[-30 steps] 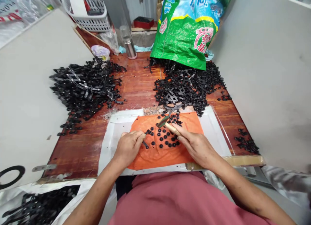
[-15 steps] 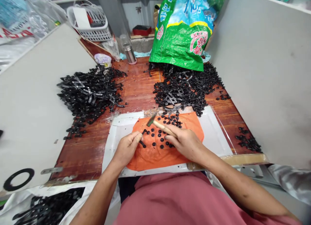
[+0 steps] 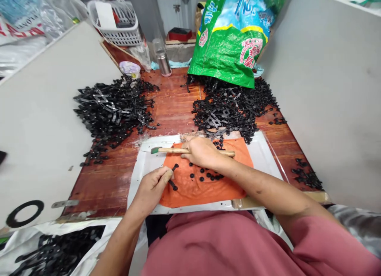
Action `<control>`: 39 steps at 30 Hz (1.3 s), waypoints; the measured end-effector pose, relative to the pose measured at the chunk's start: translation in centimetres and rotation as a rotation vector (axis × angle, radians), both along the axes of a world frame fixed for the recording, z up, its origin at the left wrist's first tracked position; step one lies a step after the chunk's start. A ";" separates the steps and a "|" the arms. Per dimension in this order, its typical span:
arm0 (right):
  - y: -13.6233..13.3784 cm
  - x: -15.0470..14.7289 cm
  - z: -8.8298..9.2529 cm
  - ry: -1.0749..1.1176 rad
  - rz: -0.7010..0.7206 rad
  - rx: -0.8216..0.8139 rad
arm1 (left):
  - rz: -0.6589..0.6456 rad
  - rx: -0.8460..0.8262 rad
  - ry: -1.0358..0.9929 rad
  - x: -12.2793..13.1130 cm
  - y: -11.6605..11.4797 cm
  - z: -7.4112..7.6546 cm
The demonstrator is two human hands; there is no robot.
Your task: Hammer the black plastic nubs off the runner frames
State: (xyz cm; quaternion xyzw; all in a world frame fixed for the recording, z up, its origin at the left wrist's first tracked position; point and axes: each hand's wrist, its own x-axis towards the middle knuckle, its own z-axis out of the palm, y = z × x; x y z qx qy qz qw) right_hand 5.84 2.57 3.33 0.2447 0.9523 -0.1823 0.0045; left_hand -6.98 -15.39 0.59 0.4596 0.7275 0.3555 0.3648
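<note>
My left hand (image 3: 154, 184) is pinched on a black plastic strip (image 3: 172, 184) with round ends, over the left part of an orange cloth (image 3: 205, 192). Past it, my right hand (image 3: 202, 152) is closed round a small hammer (image 3: 172, 150). The wooden handle lies almost level across the palm, its dark greenish head pointing left. Small black round pieces (image 3: 202, 179) stand on the cloth, in front of and beyond my right hand, which hides some of them. A white board (image 3: 266, 165) lies under the cloth.
Tangled heaps of black plastic parts lie on the wooden table, one at the left (image 3: 114, 109) and one at the right (image 3: 226, 109) below a green bag (image 3: 223, 57). At the back are a steel flask (image 3: 163, 63) and a white basket (image 3: 125, 35). Grey panels (image 3: 330, 93) flank both sides.
My right hand has moved left and farther from me, swinging the hammer so its head points left. My left hand still holds the black strip, now lower and turned a little.
</note>
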 end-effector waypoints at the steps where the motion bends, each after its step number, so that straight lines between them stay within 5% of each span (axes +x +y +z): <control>1: 0.1 -0.4 -0.2 -0.038 0.007 0.024 | -0.022 -0.006 0.037 0.2 0.1 -0.1; 6: 0.8 -0.1 0.1 -0.032 -0.021 0.037 | -0.102 -0.027 0.207 1.3 1.7 -0.2; 12: 2.0 6.3 1.6 0.249 -0.181 0.000 | -0.174 -0.059 0.305 1.8 3.1 -0.7; 20: 0.1 13.1 0.2 0.276 -0.328 -0.197 | -0.213 -0.102 0.479 2.3 3.2 -1.1; 32: -2.0 13.7 0.8 0.204 -0.198 -0.212 | -0.248 -0.133 0.596 2.5 3.2 -0.9; 39: -3.6 13.3 0.4 0.214 -0.139 -0.082 | -0.247 -0.123 0.628 2.7 3.2 -0.8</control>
